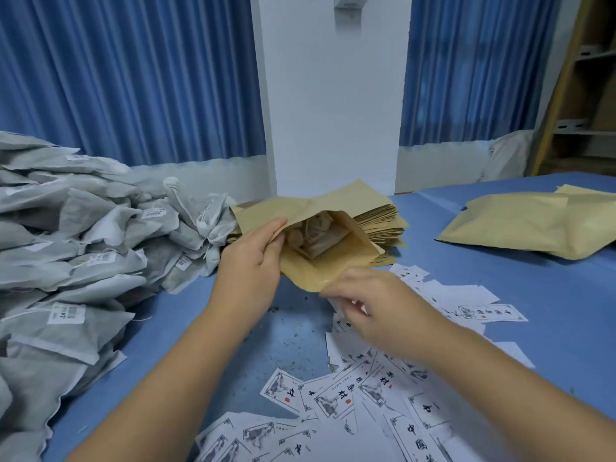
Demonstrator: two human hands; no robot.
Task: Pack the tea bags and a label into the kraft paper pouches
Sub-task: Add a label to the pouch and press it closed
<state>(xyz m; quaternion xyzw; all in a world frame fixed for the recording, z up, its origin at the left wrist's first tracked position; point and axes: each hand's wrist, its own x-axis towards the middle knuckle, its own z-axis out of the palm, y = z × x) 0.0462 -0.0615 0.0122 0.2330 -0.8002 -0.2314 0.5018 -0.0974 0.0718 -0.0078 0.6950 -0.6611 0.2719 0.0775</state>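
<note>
In the head view, the left hand [253, 251] grips the left lip of an open pouch [333, 265] made of smooth tan kraft paper. The fingers are curled round the edge and hold the mouth wide, so it makes a rough diamond shape. Inside the mouth some packed tea bags [313, 238] can be seen, brownish and crumpled, lying deep in the pouch. This pouch is held above the middle of the table [566, 311], which is covered with a flat blue cloth with small dark crumbs on it. The right hand [376, 305] is at the near lip of the pouch, over the labels [366, 395]. It is blurred and its fingers bend downward, so I cannot tell if it pinches the paper, a label, or nothing. The labels are thin white rectangles of paper with black characters, a grey drawing and a small red stamp. They lie scattered and overlapping on the near right part of the table. On the left there is a big loose pile of tea bags [83, 245], soft grey-white fabric sachets with small printed tags. Just behind the open pouch lies a flat stack of empty pouches [383, 221], with their edges fanned out. On the far right lie filled pouches [520, 225], puffy and slightly wrinkled. Behind the table hang pleated blue curtains [133, 78] on both sides of a plain white pillar [333, 111].
</note>
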